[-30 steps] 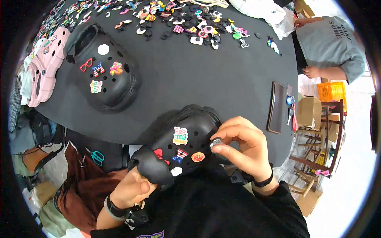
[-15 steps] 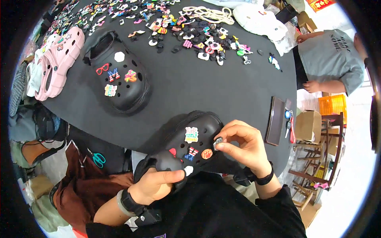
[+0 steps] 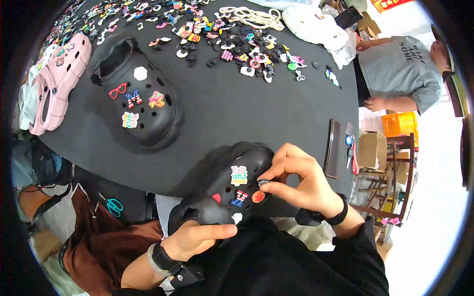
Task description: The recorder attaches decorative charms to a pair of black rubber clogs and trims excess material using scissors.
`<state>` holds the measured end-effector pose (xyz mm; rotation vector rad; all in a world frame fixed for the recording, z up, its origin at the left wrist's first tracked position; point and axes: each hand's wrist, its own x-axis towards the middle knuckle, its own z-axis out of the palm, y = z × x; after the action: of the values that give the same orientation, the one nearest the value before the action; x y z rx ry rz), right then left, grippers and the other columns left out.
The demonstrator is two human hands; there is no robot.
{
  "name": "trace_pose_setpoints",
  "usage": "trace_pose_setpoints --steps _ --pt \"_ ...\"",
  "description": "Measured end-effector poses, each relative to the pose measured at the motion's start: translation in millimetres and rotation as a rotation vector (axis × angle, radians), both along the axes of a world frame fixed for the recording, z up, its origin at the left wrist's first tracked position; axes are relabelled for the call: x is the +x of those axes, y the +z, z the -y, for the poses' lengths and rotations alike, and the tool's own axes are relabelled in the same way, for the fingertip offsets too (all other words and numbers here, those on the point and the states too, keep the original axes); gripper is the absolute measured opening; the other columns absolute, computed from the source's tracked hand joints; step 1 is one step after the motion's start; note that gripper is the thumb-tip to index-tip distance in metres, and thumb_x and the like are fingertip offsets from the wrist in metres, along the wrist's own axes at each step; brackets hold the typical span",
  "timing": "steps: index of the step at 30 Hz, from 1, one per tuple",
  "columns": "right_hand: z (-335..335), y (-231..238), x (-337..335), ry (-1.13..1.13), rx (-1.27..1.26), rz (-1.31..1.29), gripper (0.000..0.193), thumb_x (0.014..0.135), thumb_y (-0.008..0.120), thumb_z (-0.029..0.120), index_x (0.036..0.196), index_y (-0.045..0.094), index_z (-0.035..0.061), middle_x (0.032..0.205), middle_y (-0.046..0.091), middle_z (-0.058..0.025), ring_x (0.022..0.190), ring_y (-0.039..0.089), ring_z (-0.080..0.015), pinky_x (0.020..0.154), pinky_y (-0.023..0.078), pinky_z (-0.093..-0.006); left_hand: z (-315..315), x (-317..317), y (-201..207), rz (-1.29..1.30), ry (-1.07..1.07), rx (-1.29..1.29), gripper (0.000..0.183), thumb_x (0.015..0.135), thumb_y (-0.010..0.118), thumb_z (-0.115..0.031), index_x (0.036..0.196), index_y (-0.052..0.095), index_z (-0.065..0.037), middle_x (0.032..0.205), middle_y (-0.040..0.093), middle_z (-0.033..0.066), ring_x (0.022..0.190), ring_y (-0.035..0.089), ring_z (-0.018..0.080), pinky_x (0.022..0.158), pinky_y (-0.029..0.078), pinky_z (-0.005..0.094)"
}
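Note:
My left hand (image 3: pixel 195 239) grips a black clog (image 3: pixel 217 180) at its heel end, thumb lying along the strap. On the clog sit a pastel lettering charm (image 3: pixel 239 175), a flag-patterned letter charm (image 3: pixel 239 198), a round pizza charm (image 3: pixel 258 197), a white charm (image 3: pixel 237 217) and part of a red one (image 3: pixel 216 198). My right hand (image 3: pixel 291 180) pinches a small dark shoe charm (image 3: pixel 263 182) between thumb and index finger, right over the clog's holes above the pizza charm. Whether it touches the clog I cannot tell.
A second black clog (image 3: pixel 160 121) with charms stands at the left of the black table (image 3: pixel 222 108). Pink clogs (image 3: pixel 64 74) lie beyond it. Loose charms (image 3: pixel 237 47) and a pale cord (image 3: pixel 252 17) spread across the back. At right are a dark case (image 3: pixel 334 148) and a person (image 3: pixel 405 69).
My right hand has brought the small charm leftward, closer over the clog's holes near the pizza charm. My left hand keeps its hold on the clog. The whole view has shifted slightly.

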<state>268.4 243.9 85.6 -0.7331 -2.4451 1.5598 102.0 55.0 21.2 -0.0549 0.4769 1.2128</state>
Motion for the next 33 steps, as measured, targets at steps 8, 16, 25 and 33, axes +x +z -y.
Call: trace_pose_setpoints --steps 8,16,25,33 --pt "-25.4 15.0 -17.2 0.047 0.092 0.232 0.083 0.068 0.087 0.021 0.135 0.041 0.0026 0.118 0.051 -0.0121 0.081 0.052 -0.0147 0.066 0.048 -0.0263 -5.8 -0.8 8.7 -0.092 0.019 -0.014 0.060 0.077 0.070 0.001 0.133 0.047 -0.003 0.126 0.055 0.0068 0.120 0.051 0.0199 0.104 0.039 0.0345" --pt "-47.4 -1.8 -25.7 0.224 -0.146 0.300 0.082 0.071 0.083 0.036 0.136 0.048 0.0020 0.123 0.061 -0.0187 0.098 0.065 -0.0241 0.076 0.054 -0.0343 -5.1 -0.4 4.5 0.012 -0.020 0.036 0.056 0.081 0.069 0.005 0.132 0.049 -0.006 0.127 0.053 0.0026 0.119 0.049 0.0156 0.101 0.040 0.0312" --pt "-44.1 3.7 -40.3 0.226 0.005 0.358 0.075 0.072 0.083 0.032 0.134 0.050 0.0055 0.117 0.064 -0.0174 0.098 0.067 -0.0297 0.080 0.054 -0.0366 -14.2 -8.5 9.0 0.021 -0.071 -0.028 0.055 0.079 0.071 0.005 0.130 0.051 -0.005 0.123 0.058 0.0040 0.116 0.052 0.0158 0.099 0.041 0.0307" --pt "-51.8 -4.5 -35.2 0.192 -0.192 0.322 0.070 0.074 0.084 0.032 0.129 0.055 0.0016 0.110 0.067 -0.0123 0.097 0.064 -0.0171 0.085 0.052 -0.0317 -19.6 3.6 11.4 -0.130 -0.040 -0.083 0.039 0.086 0.069 -0.009 0.123 0.058 -0.004 0.111 0.062 0.0012 0.103 0.056 0.0114 0.088 0.043 0.0245"
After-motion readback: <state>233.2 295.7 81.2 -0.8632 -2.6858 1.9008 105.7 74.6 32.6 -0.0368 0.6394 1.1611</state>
